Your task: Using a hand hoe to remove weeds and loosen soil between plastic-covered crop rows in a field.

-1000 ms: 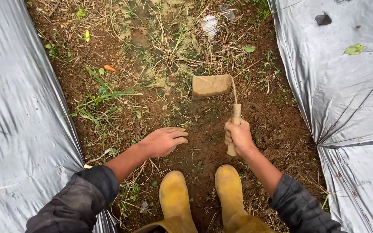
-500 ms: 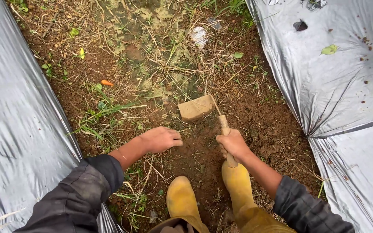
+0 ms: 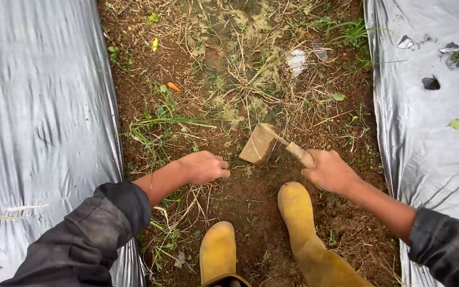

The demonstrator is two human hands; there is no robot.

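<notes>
The right hand [image 3: 331, 171] is closed round the handle of a small hoe [image 3: 261, 143] whose blade bites the furrow soil, the left hand [image 3: 204, 167] is curled empty beside it, and grass [image 3: 158, 127] ahead remains uncleared.

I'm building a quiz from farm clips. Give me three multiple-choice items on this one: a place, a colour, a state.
1. Where does the hoe blade rest?
A. on the right plastic sheet
B. on the soil between the sheets
C. on a boot

2. What colour are the boots?
A. black
B. yellow
C. green

3. What is the right hand doing?
A. closed on the hoe handle
B. lying open on the soil
C. holding a leaf

Answers: 1 B, the blade sits on bare soil ahead of the boots; 2 B, both boots are yellow; 3 A, its fingers wrap the handle, while the left hand rests on the ground.
</notes>
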